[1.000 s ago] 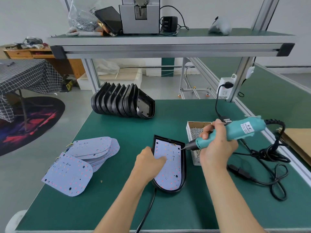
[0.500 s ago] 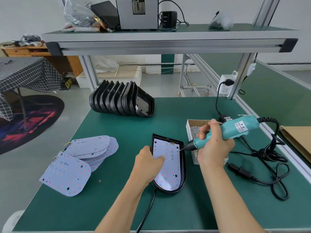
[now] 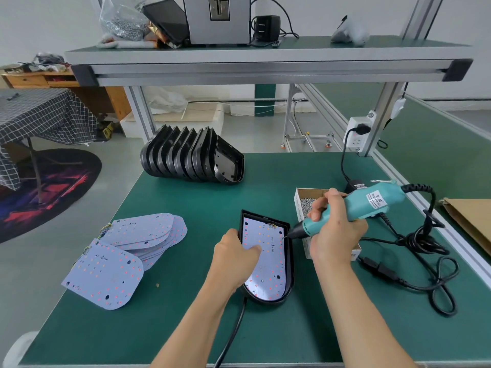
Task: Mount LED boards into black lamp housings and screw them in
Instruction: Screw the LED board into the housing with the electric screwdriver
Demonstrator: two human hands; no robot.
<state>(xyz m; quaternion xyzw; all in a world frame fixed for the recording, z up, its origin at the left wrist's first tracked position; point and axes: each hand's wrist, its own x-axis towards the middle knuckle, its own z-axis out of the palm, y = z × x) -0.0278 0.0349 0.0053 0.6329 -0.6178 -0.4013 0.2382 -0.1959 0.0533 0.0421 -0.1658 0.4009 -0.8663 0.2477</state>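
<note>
near the bench's front edge, the left hand [image 3: 235,257] presses the led board [image 3: 264,258] into the black housing [image 3: 289,277]; the right hand [image 3: 336,229] grips the teal screwdriver [image 3: 372,201], tip on the board's right edge.

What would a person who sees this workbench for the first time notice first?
Probably the teal electric screwdriver in the right hand, its tip at the right edge of the LED board lying in a black housing at the centre of the green table. The left hand presses on that board. Next, the fanned pile of spare boards at the left and the row of empty housings behind.
</note>
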